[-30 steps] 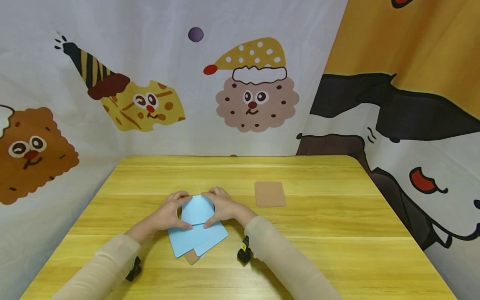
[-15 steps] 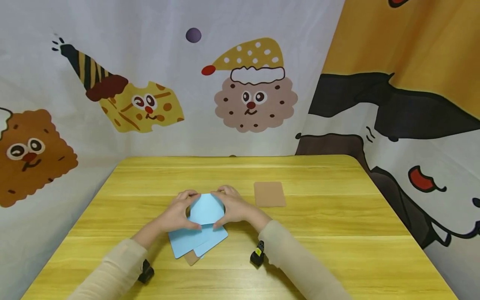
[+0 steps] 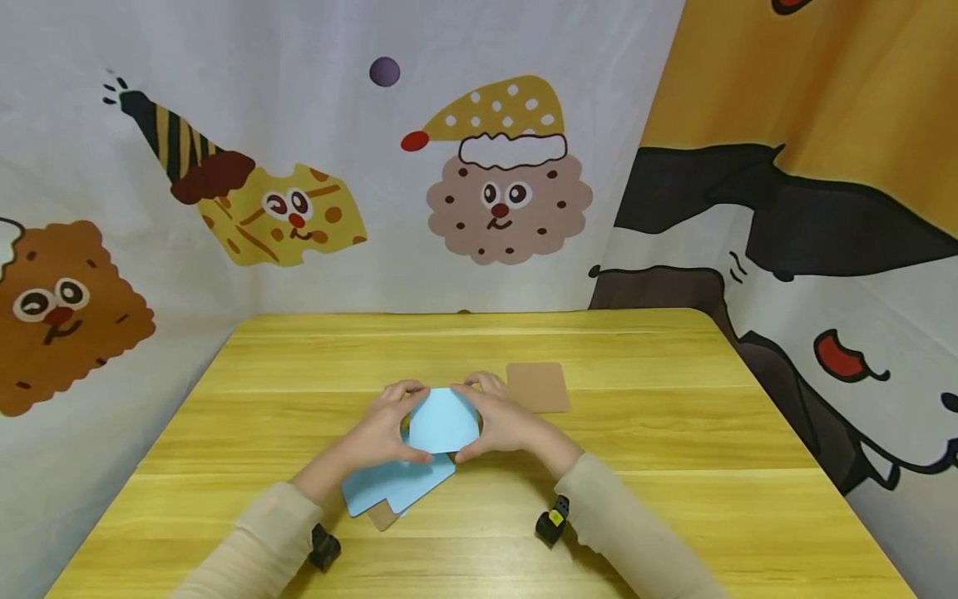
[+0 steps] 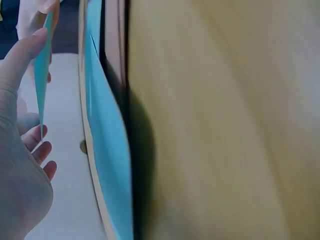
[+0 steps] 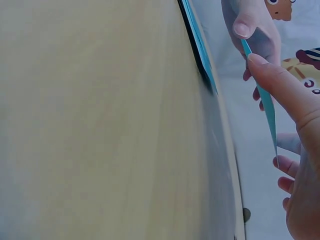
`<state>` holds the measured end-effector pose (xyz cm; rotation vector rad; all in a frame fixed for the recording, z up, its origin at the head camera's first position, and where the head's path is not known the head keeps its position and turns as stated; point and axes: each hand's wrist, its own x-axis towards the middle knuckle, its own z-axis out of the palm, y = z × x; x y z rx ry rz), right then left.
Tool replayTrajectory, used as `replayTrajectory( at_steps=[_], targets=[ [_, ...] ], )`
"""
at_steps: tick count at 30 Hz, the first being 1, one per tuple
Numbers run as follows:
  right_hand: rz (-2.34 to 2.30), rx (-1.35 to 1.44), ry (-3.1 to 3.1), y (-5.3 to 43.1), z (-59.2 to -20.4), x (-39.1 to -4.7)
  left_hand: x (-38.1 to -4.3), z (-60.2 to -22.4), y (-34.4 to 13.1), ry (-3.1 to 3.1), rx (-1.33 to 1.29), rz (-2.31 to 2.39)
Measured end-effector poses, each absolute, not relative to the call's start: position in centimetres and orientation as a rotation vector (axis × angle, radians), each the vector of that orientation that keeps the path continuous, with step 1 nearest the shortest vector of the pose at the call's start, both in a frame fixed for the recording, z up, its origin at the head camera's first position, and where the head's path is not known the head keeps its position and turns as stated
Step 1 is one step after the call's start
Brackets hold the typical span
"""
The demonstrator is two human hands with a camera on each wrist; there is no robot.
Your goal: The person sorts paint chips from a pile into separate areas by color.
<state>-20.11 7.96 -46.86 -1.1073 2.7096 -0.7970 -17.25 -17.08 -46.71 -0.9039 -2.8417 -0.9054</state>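
Note:
Both hands hold one light blue card (image 3: 444,421) between them, raised above the table and tilted toward the head camera. My left hand (image 3: 389,428) grips its left edge with thumb in front and fingers behind; my right hand (image 3: 505,423) does the same at the right edge. In the left wrist view the card (image 4: 43,75) appears edge-on beside the thumb. The right wrist view also has it as a thin blue strip (image 5: 266,102). Below lie overlapping light blue cards (image 3: 397,487), partly covered by the left hand and the held card.
A brown square coaster-like piece (image 3: 539,388) lies behind the right hand. Another brown corner (image 3: 383,517) sticks out from under the blue cards. The wooden table (image 3: 644,499) ends at a printed curtain (image 3: 322,100). Black wrist cameras hang at both cuffs.
Both hands have moved right together with the held blue card, away from over the blue cards' left part. The cards on the table and the brown square stay put.

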Motion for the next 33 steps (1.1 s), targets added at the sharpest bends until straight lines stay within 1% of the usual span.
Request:
replayTrajectory(
  at_steps=[7,19,33],
  targets=[
    [-0.808,-1.112,2.752,10.4,-46.7,-19.3,-17.3,-46.9,-14.7,-2.857,-0.933,-0.87],
    [-0.807,-1.099,2.809,14.2,-46.6,-17.6,-17.0,-47.1,-11.0,-2.826,-1.066,-0.784],
    [-0.697,-1.037,2.841,18.5,-46.8,-15.8,-16.4,-47.7,-6.6,-2.865,-1.171,-0.66]
  ],
)
